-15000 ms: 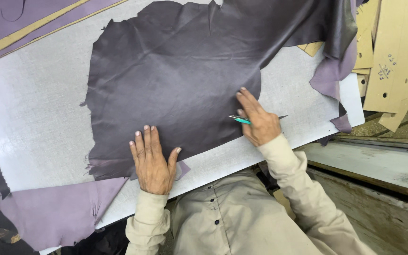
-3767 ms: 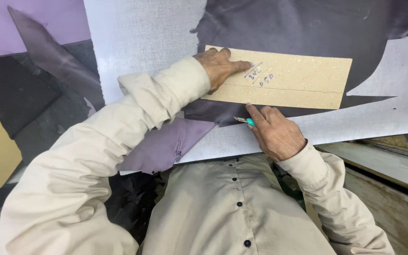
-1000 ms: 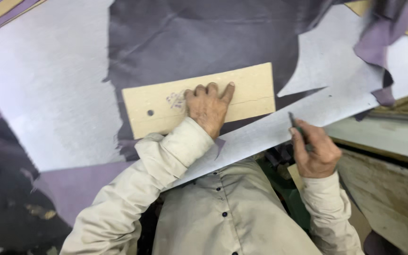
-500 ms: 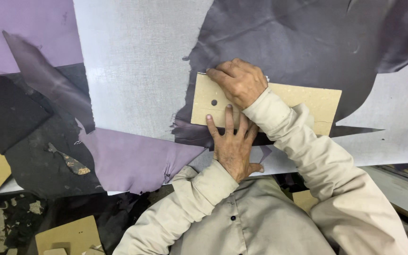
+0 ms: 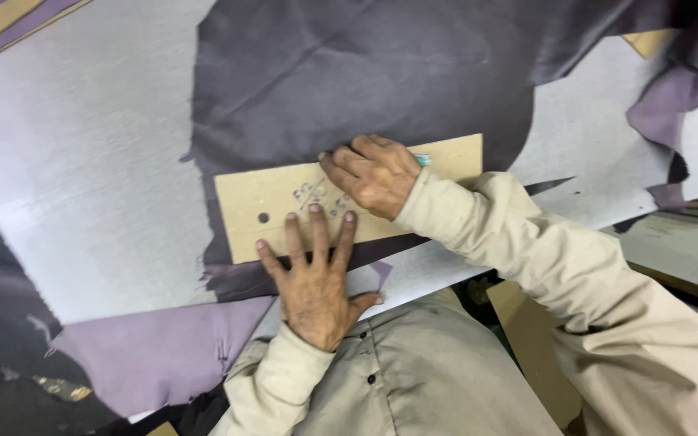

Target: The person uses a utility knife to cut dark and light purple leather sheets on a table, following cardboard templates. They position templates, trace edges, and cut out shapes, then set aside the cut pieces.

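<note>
A long tan cardboard template point(image 5: 256, 202) with a small hole lies on a dark purple leather hide point(image 5: 365, 81) spread over a grey-white board point(image 5: 82, 161). My left hand point(image 5: 314, 278) presses flat on the template's near edge, fingers spread. My right hand point(image 5: 372, 173) reaches across from the right and rests along the template's far edge, fingers curled around a teal-handled tool point(image 5: 422, 160) whose end shows behind the hand. The tool's tip is hidden.
Lilac leather scraps point(image 5: 155, 355) lie at the near left and more hang at the far right point(image 5: 672, 105). Other cardboard patterns point(image 5: 648, 40) peek out at the top right. The bench edge point(image 5: 680, 242) runs along the right.
The view has swung left, so the template sits more central. My right hand has slid right along the template's far edge. My left hand still presses its near edge.
</note>
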Motion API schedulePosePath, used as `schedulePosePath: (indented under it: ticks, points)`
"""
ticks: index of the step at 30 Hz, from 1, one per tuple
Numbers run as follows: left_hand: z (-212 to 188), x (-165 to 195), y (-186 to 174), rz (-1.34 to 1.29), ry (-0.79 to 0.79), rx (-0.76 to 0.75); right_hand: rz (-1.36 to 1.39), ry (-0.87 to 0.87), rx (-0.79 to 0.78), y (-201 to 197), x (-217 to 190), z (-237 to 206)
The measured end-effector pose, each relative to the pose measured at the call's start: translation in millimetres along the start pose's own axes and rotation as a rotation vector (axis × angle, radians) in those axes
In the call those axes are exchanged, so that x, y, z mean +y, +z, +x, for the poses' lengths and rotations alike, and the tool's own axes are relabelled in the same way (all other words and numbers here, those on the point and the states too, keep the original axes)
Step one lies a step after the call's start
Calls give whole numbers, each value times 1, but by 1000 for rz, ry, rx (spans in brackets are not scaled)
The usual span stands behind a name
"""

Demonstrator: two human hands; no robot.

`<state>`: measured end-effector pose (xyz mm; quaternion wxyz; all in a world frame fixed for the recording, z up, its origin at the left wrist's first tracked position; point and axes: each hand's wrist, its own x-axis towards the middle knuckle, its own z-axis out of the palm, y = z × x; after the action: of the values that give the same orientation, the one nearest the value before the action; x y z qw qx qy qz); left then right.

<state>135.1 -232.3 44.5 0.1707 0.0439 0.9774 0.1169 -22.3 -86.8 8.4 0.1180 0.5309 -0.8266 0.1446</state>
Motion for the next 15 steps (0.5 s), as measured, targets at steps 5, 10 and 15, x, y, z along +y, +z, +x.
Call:
schedulePosePath:
  ticks: [5, 10, 15]
  points:
    - [4, 11, -2, 117, -31, -99, -147, 34, -62, -64, 71, -97]
    - [5, 16, 1, 121, -11, 1, -180, 93, -53, -102, 108, -154]
    - [3, 21, -3, 142, -21, -50, -171, 118, -60, -102, 109, -171]
